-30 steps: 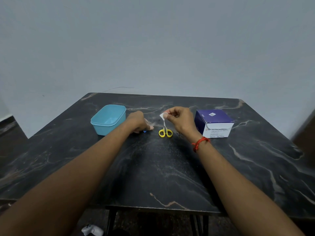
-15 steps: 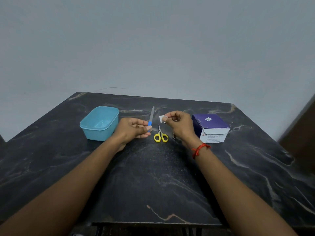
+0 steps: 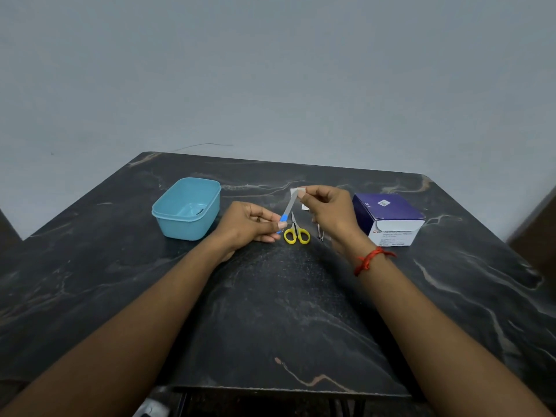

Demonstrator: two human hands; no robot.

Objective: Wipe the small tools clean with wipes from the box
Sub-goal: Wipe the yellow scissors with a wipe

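Note:
My left hand (image 3: 251, 223) pinches the blue handle of a thin metal nail file (image 3: 289, 206), which slants up and to the right. My right hand (image 3: 329, 212) holds a small white wipe (image 3: 298, 194) against the file's upper tip. Small yellow-handled scissors (image 3: 296, 233) lie on the table below the file. A metal tweezer-like tool (image 3: 320, 233) lies just right of the scissors, partly hidden by my right hand. The purple and white wipe box (image 3: 388, 219) stands to the right.
A light blue plastic tub (image 3: 186, 209) sits left of my hands, a small dark item inside. The dark marbled table (image 3: 270, 311) ends at a near edge below my forearms. A grey wall stands behind. A torn wipe wrapper (image 3: 305, 207) peeks behind my right hand.
My left hand lifted the nail file off the table and raised it. My right hand brought the wipe onto the file's tip. The camera tilted slightly.

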